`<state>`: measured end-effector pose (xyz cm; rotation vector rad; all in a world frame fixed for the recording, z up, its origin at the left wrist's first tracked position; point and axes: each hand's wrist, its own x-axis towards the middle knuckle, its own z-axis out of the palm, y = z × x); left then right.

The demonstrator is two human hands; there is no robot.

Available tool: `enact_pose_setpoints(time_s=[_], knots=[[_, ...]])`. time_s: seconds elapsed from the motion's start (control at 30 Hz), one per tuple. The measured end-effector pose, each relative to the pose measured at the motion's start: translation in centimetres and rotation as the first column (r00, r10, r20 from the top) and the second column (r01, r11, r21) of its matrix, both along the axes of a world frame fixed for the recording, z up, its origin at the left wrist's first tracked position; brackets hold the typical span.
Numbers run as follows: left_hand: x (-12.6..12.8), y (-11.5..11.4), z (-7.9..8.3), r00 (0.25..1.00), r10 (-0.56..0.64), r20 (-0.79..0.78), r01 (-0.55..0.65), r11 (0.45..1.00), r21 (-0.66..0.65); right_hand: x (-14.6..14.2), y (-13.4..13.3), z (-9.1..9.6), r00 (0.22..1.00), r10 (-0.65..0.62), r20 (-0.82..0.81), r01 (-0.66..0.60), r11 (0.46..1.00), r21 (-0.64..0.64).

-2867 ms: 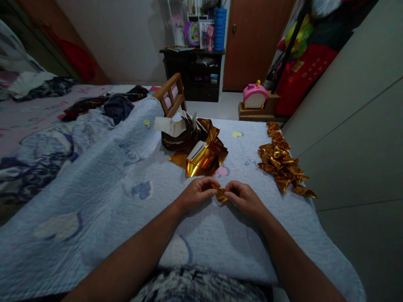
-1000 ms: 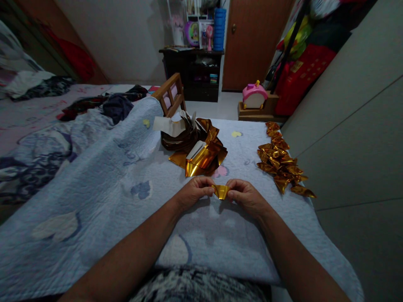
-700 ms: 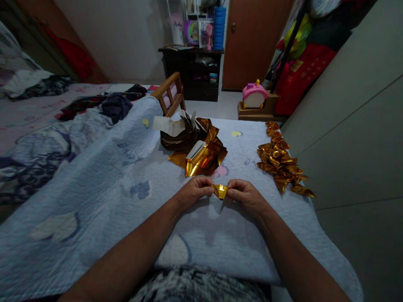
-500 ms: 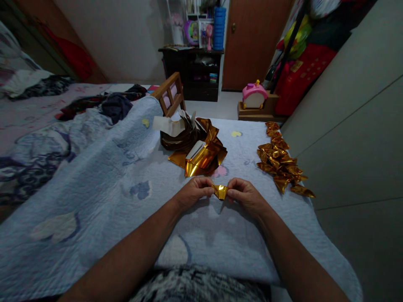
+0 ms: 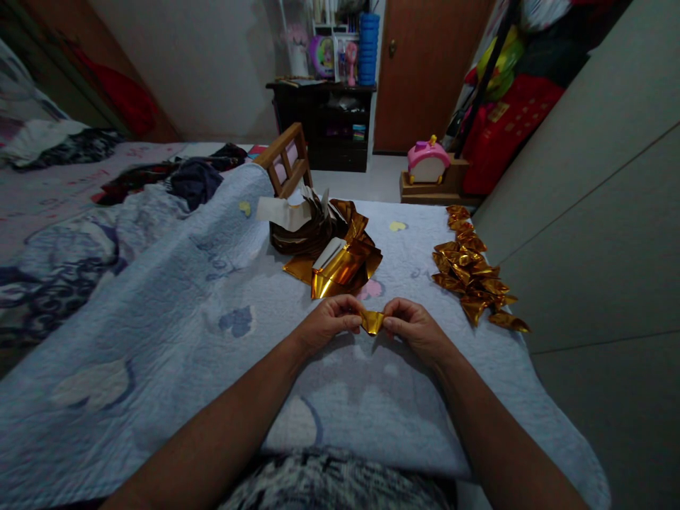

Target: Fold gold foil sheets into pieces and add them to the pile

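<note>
Between my two hands is a small folded piece of gold foil paper (image 5: 372, 323), held just above the quilt. My left hand (image 5: 336, 319) pinches its left end with thumb and fingers closed. At the opposite end, my right hand (image 5: 408, 320) grips the paper in the same kind of pinch. Just beyond my hands lies a loose pile of gold foil sheets (image 5: 340, 273), next to a curled stack of paper (image 5: 297, 230) with brown and whitish edges. Over to the right sits a heap of folded gold paper pieces (image 5: 470, 276).
A light blue quilt (image 5: 212, 397) covers the bed surface. A wooden headboard piece (image 5: 290, 159) rises behind the paper stack. Clothes (image 5: 196, 180) lie at the left. Beyond are a dark cabinet (image 5: 319, 127), a pink toy (image 5: 428, 163) and a pale panel (image 5: 600, 234) along the right.
The foil piece has tilted slightly between my fingers, and its lower edge looks more pointed. Both hands keep almost the same place and grip.
</note>
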<state>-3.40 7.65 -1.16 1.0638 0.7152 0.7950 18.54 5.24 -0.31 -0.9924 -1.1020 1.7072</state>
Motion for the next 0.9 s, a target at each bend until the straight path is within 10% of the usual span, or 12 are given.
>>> enact_pose_setpoints(time_s=[0.5, 0.9], knots=[[0.1, 0.12, -0.28, 0.993, 0.068, 0.099, -0.059, 0.994, -0.092, 0.02, -0.03, 0.2, 0.999, -0.037, -0.016, 0.037, 0.999, -0.025], [0.02, -0.16, 0.17, 0.988, 0.128, -0.081, -0.096, 0.943, 0.319, 0.07, -0.06, 0.11, 0.996, -0.07, -0.047, 0.07, 0.997, -0.013]])
